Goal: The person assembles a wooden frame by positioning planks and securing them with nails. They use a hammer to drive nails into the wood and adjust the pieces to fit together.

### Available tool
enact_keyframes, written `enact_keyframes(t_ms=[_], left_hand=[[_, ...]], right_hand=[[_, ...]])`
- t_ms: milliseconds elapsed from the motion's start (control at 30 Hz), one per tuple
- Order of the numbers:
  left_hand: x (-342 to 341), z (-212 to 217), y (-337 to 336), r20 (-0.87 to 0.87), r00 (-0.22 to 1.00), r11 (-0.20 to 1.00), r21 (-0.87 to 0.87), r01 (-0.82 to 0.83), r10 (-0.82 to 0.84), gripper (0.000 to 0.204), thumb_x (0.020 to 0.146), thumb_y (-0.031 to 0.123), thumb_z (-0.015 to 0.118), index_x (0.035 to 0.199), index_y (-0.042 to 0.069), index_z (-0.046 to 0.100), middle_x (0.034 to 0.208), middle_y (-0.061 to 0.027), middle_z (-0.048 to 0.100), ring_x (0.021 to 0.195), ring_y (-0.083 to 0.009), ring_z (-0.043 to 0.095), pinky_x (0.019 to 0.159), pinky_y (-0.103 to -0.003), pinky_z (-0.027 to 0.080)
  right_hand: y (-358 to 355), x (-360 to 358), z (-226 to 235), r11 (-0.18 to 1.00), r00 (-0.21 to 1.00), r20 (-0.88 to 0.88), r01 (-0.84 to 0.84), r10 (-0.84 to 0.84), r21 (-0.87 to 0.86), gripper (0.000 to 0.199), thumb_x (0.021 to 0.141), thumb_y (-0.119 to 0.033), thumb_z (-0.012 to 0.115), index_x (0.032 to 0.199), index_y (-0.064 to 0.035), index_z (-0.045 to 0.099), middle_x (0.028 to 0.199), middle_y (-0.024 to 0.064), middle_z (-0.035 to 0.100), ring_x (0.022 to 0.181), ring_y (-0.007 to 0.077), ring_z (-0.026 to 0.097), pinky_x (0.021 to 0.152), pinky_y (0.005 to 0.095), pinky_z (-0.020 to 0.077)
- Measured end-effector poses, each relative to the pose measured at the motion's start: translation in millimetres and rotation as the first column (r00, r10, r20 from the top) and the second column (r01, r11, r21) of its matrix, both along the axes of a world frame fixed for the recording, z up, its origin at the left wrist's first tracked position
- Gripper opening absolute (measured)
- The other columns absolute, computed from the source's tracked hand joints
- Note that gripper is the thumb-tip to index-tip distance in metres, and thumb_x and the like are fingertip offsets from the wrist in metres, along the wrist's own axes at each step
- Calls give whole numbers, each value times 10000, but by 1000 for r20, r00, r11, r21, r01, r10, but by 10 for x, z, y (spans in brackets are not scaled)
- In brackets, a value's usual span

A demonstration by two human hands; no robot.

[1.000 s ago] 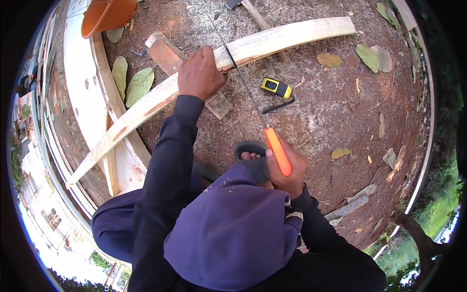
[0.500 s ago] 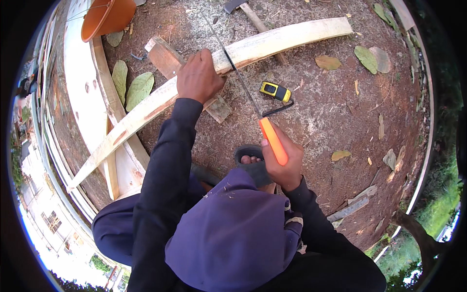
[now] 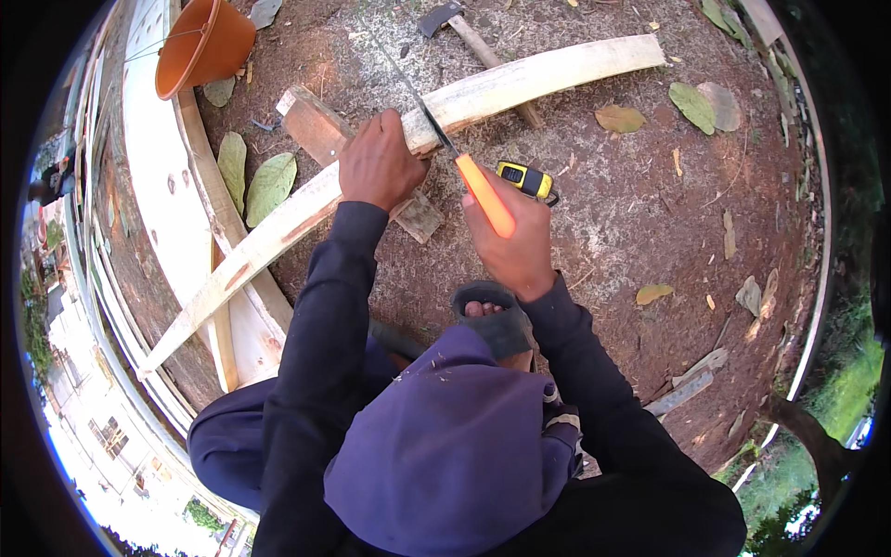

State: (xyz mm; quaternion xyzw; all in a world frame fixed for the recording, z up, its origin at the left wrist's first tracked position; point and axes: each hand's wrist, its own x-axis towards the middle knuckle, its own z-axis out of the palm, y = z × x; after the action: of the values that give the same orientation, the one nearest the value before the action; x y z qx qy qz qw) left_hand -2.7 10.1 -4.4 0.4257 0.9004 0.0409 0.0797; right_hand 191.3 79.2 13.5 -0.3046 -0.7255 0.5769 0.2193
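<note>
The pale wooden plank (image 3: 316, 194) lies under your left hand (image 3: 379, 162), its fingers clamped over it. Just right of them, your handsaw (image 3: 438, 127) crosses the plank; your right hand (image 3: 513, 234) clenches its orange handle (image 3: 486, 197) on the near side. A yellow-and-black tape measure (image 3: 525, 179) sits beside that hand.

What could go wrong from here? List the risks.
The saw blade crosses the board right beside the left hand, so a skip might cut it.

The board's right end extends past the wooden block beneath, so it may sag and pinch the blade, or drop onto the hatchet handle under it.

The right hand could knock the tape measure, though their height difference is unclear.
</note>
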Motion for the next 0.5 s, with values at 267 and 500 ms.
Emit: enact_keyframes(t_ms=[267,500], left_hand=[[-8,-7,-110,43,998,997,-67,-35,38,350,705,167,749,944,38,529,970,-154,660,980,-339,651,839,-449,543],[-3,-37,-49,33,999,1000,17,0,0,395,713,211,765,984,33,540,986,-153,659,999,-341,653,861,-466,534]], right_hand=[[-325,1303,255,965,996,87,-6,-17,262,483,891,-66,667,1335,109,591,1187,251,716,935,323,766,798,360,597],[483,1385,-102,785,900,118,295,-421,545,623,900,-173,716,1412,109,500,1287,296,647,1095,403,701,882,417,566]])
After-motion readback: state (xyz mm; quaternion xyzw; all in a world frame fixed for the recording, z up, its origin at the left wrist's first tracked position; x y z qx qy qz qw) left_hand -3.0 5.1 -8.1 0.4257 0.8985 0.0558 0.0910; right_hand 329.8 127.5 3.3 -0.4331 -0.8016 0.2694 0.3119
